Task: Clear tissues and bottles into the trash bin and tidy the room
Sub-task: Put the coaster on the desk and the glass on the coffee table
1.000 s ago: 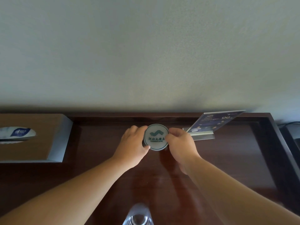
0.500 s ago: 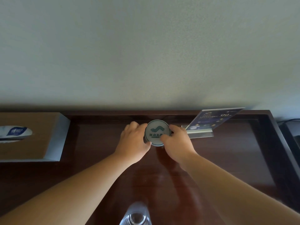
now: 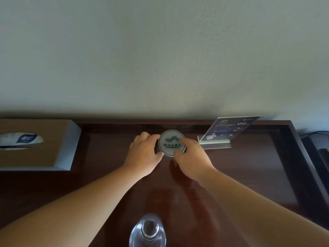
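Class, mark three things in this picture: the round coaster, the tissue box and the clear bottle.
round coaster (image 3: 170, 142): head view, on its printed face.
tissue box (image 3: 44, 157): head view, on its brown top.
clear bottle (image 3: 147, 233): head view, on its top, seen from above.

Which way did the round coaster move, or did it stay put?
Yes, a little. The round coaster slid slightly right, toward the sign stand; the gap between them is narrower than a second ago.

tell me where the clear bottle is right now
In the head view the clear bottle stands at the bottom centre on the dark desk, nearer the person than the round coaster and right of the tissue box.
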Demonstrator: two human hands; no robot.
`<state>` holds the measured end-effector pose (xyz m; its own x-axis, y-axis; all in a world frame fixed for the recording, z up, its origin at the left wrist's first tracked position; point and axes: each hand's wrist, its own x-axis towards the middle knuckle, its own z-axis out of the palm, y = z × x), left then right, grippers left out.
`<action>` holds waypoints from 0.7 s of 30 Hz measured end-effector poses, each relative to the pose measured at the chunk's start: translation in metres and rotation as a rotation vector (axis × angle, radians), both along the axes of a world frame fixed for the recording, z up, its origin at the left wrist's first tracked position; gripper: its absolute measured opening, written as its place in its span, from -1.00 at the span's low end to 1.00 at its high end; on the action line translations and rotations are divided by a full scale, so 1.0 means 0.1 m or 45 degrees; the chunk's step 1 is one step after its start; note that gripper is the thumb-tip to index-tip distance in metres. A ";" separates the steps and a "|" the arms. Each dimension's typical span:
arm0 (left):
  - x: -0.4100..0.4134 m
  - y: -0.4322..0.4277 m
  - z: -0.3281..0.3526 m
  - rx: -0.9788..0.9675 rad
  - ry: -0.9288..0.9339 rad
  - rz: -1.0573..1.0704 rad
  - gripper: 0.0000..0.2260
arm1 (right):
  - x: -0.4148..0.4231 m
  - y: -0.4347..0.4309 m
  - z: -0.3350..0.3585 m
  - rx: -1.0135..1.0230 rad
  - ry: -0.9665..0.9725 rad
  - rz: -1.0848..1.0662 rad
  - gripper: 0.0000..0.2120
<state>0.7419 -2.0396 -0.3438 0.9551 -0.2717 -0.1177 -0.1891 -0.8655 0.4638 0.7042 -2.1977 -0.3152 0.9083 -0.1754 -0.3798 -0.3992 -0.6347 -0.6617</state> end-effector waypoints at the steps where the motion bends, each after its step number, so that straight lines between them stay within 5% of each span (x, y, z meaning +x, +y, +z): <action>1: -0.03 0.04 0.03 -0.020 0.001 -0.003 -0.55 | -0.04 -0.01 0.01 0.003 -0.005 -0.003 -0.47; 15: -0.88 0.55 0.44 -0.275 0.234 -0.067 -0.69 | -0.76 0.11 0.27 0.090 -0.059 0.124 -0.67; 21: -1.22 0.84 0.50 -0.323 0.302 -0.105 -0.53 | -1.25 0.18 0.40 0.105 -0.053 0.060 -0.66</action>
